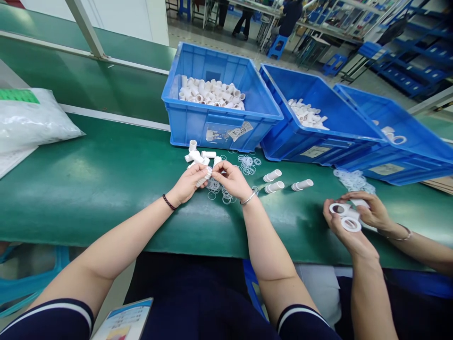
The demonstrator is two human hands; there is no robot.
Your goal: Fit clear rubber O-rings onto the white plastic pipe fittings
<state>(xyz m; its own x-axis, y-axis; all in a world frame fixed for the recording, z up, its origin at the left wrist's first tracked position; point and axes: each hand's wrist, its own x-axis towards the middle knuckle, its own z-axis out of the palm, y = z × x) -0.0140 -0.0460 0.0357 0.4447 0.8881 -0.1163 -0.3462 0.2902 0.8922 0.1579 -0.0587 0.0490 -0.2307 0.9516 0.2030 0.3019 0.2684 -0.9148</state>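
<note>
My left hand (189, 183) is closed around a short white plastic pipe fitting (203, 179). At the fitting's upper end my right hand (231, 181) pinches its thumb and forefinger together; whatever is between them is too small to make out. Under and beside both hands lie thin clear sealing rings (213, 185), with another heap of rings (248, 164) further right. Several loose white fittings (193, 155) lie just beyond my left fingers. Three white pipe pieces (274, 187) rest on the green table (116, 189) to the right of my right hand.
Along the back stand a blue bin of white fittings (219, 123), a second blue bin (311, 141) and a third (389, 163). At right a co-worker's hands (368, 212) hold white flanged fittings (350, 223), near more rings (354, 181). A plastic bag (31, 118) lies at left.
</note>
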